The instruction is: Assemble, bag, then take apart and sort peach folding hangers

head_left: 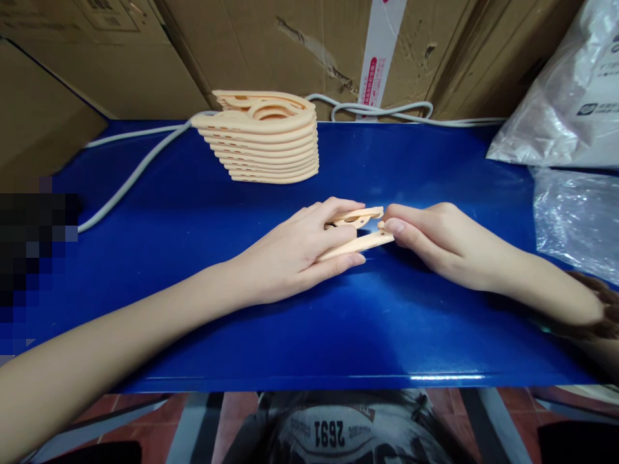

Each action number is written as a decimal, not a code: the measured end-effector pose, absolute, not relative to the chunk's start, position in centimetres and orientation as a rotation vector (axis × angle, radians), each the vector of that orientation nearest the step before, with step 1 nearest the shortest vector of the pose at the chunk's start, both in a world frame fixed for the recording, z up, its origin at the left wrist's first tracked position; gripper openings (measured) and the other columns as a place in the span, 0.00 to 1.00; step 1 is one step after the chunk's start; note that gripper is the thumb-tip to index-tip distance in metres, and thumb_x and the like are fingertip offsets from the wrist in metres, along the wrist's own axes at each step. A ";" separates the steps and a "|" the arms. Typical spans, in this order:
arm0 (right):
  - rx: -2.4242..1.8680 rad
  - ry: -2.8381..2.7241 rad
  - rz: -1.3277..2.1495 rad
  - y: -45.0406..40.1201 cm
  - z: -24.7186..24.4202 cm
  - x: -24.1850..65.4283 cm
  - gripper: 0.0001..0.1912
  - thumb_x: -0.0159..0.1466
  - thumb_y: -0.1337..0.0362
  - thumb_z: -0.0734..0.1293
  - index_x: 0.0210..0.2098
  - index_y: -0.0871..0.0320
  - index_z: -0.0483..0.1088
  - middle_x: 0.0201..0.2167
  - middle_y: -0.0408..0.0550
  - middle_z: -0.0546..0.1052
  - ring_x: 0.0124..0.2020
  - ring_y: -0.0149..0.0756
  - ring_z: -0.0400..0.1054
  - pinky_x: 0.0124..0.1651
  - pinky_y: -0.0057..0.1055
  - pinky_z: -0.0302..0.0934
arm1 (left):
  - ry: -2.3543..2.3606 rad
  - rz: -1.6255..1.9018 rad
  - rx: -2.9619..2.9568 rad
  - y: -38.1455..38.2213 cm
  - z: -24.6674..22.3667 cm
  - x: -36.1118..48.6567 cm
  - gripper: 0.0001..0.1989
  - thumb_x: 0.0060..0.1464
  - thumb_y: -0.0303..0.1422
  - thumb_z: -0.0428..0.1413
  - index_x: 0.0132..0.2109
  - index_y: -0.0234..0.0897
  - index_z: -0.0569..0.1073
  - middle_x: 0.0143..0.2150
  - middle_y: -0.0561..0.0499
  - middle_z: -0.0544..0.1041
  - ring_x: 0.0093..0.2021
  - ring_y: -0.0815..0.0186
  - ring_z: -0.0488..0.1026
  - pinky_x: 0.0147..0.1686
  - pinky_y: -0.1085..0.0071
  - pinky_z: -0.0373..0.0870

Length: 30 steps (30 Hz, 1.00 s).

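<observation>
My left hand (pixel 309 245) is closed around a peach-coloured plastic piece (pixel 360 245), which has two long arms spread apart at the right end. Thumb and fingers of this hand lie along its outer sides. At the piece's right end, my right hand (pixel 430 238) pinches with thumb and forefinger by the tip of the lower arm; whatever is between those fingertips is hidden. Behind my left hand, a neat stack of similar peach-coloured pieces (pixel 271 145) sits on the blue table (pixel 309 335).
Cardboard boxes (pixel 271 51) stand along the back edge. A white cable (pixel 140 171) runs behind the stack and curves down at the left. Clear plastic bags (pixel 556 122) lie at the right. A blurred-out dark patch (pixel 33 245) covers the far left.
</observation>
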State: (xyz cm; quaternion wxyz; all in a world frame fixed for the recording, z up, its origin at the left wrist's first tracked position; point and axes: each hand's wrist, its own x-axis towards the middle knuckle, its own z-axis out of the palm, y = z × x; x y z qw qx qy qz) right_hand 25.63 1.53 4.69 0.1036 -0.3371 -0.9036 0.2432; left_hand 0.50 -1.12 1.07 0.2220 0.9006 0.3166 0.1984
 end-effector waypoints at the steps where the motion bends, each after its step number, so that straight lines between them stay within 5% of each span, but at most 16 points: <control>1: -0.989 -2.669 0.721 1.5 4.7 25.6 0.20 0.77 0.52 0.52 0.32 0.53 0.61 0.18 0.38 0.63 0.19 0.33 0.57 0.30 0.32 0.50 | 0.877 0.549 2.488 -1.1 1.1 0.5 0.20 0.73 0.44 0.47 0.56 0.38 0.76 0.69 0.40 0.64 0.68 0.54 0.65 0.68 0.54 0.62; 16: -1.069 -2.712 0.559 1.3 4.5 25.5 0.19 0.75 0.50 0.56 0.34 0.54 0.65 0.24 0.44 0.73 0.24 0.34 0.64 0.30 0.31 0.49 | 0.892 0.547 2.496 -1.1 1.0 0.5 0.20 0.73 0.43 0.46 0.59 0.38 0.74 0.70 0.41 0.64 0.68 0.55 0.64 0.69 0.55 0.61; 30: -1.038 -2.733 0.543 1.5 3.9 25.5 0.20 0.76 0.50 0.55 0.35 0.55 0.67 0.20 0.41 0.69 0.20 0.33 0.63 0.28 0.29 0.49 | 0.928 0.537 2.572 -1.2 0.8 0.5 0.22 0.74 0.41 0.47 0.67 0.41 0.70 0.74 0.45 0.64 0.70 0.55 0.64 0.69 0.54 0.63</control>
